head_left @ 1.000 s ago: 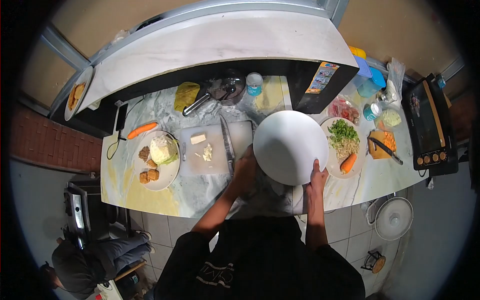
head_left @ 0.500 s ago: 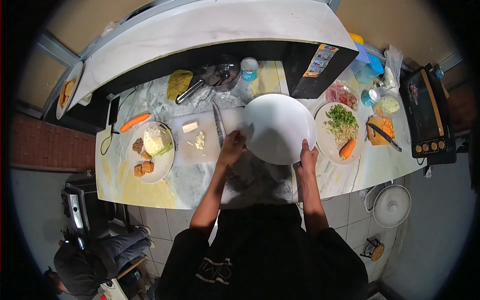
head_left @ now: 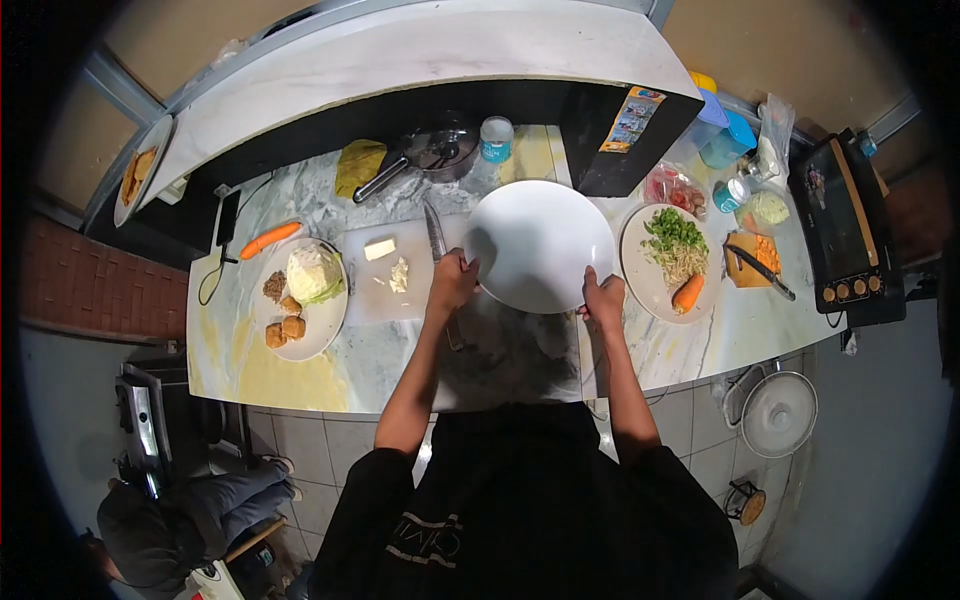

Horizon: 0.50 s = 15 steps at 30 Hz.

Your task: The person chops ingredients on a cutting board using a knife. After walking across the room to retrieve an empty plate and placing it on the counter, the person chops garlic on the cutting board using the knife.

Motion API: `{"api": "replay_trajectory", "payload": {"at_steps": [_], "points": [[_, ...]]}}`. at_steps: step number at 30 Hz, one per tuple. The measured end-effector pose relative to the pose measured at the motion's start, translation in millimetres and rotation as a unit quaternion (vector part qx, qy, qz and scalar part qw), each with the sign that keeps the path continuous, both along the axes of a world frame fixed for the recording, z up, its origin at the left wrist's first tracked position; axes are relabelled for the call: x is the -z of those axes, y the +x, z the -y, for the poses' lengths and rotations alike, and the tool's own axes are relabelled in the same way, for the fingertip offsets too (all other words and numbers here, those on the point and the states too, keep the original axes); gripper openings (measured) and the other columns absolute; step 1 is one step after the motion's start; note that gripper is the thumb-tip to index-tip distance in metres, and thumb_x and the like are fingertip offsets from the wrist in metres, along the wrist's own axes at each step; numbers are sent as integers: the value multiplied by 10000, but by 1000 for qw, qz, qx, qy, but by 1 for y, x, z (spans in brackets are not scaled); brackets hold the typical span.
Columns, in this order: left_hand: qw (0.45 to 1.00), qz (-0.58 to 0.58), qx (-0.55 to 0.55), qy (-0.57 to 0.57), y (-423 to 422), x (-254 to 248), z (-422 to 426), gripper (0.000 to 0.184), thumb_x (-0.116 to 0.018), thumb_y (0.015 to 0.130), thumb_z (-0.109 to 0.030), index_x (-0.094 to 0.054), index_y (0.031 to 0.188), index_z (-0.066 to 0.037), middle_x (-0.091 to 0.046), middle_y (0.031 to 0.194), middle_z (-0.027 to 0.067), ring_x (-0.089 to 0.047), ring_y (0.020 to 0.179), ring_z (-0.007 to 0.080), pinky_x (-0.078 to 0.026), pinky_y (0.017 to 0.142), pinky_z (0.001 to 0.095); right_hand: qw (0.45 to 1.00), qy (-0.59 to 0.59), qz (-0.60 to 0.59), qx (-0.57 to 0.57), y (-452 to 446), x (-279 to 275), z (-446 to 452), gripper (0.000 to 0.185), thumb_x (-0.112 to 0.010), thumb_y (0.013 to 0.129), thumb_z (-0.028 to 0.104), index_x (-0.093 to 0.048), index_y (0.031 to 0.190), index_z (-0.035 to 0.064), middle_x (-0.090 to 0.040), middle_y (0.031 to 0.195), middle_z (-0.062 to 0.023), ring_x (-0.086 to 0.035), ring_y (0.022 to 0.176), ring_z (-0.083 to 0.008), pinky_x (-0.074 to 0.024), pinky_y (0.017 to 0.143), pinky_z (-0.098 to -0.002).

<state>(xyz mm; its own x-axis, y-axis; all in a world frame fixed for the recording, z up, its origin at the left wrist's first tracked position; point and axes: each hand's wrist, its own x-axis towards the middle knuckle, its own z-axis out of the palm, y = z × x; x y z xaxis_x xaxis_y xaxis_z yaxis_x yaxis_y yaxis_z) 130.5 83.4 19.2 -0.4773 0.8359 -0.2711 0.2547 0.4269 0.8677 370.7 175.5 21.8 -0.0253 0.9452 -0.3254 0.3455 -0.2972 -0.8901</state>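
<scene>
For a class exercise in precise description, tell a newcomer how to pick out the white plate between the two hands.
Start at the marble-patterned counter and find the pale cutting board. Just to its right, between the left hand and the right hand, is the round white plate. Unlike the left food plate and the right food plate, it carries only shadow, no food.

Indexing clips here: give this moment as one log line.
left hand: gripping white plate; right hand: same plate; kitchen knife: blade over cutting board
</scene>
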Motion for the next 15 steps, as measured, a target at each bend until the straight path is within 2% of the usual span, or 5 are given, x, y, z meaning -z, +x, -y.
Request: {"api": "replay_trajectory", "payload": {"at_steps": [3, 5, 9, 11, 15], "points": [[1000, 7, 4, 9, 3, 6, 2, 243, -640, 857, -138, -540, 855, 83, -633, 700, 159, -666, 558, 230, -555, 522, 314, 995, -35, 95, -20, 3, -7, -4, 337, -605, 893, 197, -560, 770, -112, -576, 534, -135, -547, 364, -187, -409, 304, -307], [998, -52, 13, 12, 10, -5, 5, 318, -674, 843, -192, -501, 773, 65, -595, 668, 154, -642, 548, 223, -539, 514, 333, 994, -23, 102, -22, 5, -5, -3, 317, -612, 886, 178, -562, 772, -114, -580, 539, -140, -555, 370, -188, -417, 311, -306], [998, -66, 13, 13, 13, 12, 4, 330, -675, 838, -194, -492, 808, 79, -617, 713, 204, -674, 605, 273, -545, 524, 360, 998, 39, 48, -24, 14, 11, -1, 266, -626, 868, 129, -572, 778, -115, -597, 554, -144, -576, 385, -195, -444, 333, -308], [996, -75, 39, -5, 13, 18, 3, 344, -652, 851, -135, -440, 974, 106, -645, 788, 263, -686, 626, 319, -563, 512, 378, 997, 47, 46, -27, 18, 15, 0, 239, -623, 865, 108, -579, 810, -120, -601, 559, -140, -580, 390, -192, -460, 345, -308], [997, -78, 8, -23, 23, -2, 5, 460, -668, 839, -180, -392, 1103, 78, -630, 778, 232, -687, 690, 300, -541, 529, 381, 999, 47, 4, -21, 25, 22, 5, 191, -608, 865, 68, -554, 768, -87, -600, 567, -130, -589, 409, -182, -474, 358, -303]]}}
